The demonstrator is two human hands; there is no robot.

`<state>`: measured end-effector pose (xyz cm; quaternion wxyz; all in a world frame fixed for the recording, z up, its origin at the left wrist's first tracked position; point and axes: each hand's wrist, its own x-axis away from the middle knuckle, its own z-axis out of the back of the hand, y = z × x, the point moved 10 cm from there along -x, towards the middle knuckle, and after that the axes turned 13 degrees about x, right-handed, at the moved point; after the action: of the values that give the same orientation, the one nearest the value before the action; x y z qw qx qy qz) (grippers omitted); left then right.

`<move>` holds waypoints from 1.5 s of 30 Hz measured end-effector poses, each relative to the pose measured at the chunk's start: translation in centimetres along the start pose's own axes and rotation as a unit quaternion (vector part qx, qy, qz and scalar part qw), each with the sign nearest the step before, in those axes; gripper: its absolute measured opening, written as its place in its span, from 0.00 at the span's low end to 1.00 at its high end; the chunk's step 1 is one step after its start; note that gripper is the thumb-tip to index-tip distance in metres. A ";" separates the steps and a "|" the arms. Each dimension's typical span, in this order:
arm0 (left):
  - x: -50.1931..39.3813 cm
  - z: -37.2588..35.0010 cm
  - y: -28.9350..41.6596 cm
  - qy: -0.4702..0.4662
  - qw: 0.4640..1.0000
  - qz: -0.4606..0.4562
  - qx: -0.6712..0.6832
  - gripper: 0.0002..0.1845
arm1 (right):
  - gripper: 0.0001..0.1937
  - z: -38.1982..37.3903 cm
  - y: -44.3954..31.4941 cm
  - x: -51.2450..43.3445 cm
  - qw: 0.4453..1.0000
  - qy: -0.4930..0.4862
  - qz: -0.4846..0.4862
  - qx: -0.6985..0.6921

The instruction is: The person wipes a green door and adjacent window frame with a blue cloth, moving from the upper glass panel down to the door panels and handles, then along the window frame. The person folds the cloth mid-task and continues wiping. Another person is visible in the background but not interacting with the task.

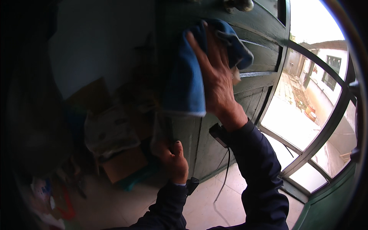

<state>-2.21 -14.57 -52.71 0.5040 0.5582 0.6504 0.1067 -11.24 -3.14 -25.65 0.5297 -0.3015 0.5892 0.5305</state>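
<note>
My right hand [218, 77] presses a blue cloth [187, 83] against a dark green wooden door [253, 83], fingers spread and pointing up the panel. The cloth hangs down on the left of the hand and bunches above its fingers. Lower and to the left, my left hand [175, 164] is at the door's left edge, thumb up; its fingers are in shadow and seem to go around the edge. A metal door knob [243, 5] shows at the top, above the cloth. Each wrist carries a small black device.
On the right, a framed glass window [302, 95] looks onto a bright courtyard. To the left, in deep shadow, stand a cardboard box [123, 164] and a clear plastic bag [112, 132]. Bags and a red item lie at the lower left on the tiled floor [212, 198]. A black cable hangs beside my right sleeve.
</note>
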 end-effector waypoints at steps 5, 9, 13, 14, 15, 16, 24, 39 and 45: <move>-0.5 -0.4 1.3 -0.018 0.999 -0.032 0.014 0.18 | 0.29 0.5 -5.5 2.4 0.982 -0.102 0.159 0.024; -0.3 -0.8 1.4 -0.019 0.999 0.008 0.031 0.17 | 0.28 0.1 -4.3 -1.2 0.968 -0.194 0.149 0.057; 0.3 -0.8 1.0 -0.033 0.998 0.052 0.009 0.19 | 0.30 1.8 -3.3 -7.7 0.987 -0.018 0.137 0.077; 0.4 -0.6 0.8 -0.034 0.997 0.062 0.013 0.21 | 0.30 1.7 -3.2 -7.6 0.990 -0.002 0.115 0.077; 0.4 -0.6 0.7 -0.045 0.997 0.062 -0.017 0.21 | 0.30 1.6 -3.3 -7.0 0.993 0.014 0.093 0.071; 0.4 -0.3 0.7 -0.040 0.997 0.053 -0.028 0.21 | 0.29 1.4 -3.3 -5.9 0.995 0.019 0.070 0.067; 1.5 1.5 -0.4 -0.039 0.979 -0.146 -0.138 0.28 | 0.33 -0.9 -6.1 11.0 0.980 -0.177 0.088 0.020; -0.4 2.1 -1.6 -0.022 0.971 0.093 0.220 0.18 | 0.32 -1.3 -11.8 30.3 0.972 -0.208 -0.027 -0.103; -0.6 -0.1 1.3 -0.024 0.995 0.040 0.086 0.23 | 0.23 0.2 -9.3 36.9 0.959 -0.276 0.024 -0.056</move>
<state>-1.53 -14.52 -51.42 0.4644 0.6278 0.6221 0.0572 -12.15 2.28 -63.28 0.6413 -0.1583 0.3967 0.6374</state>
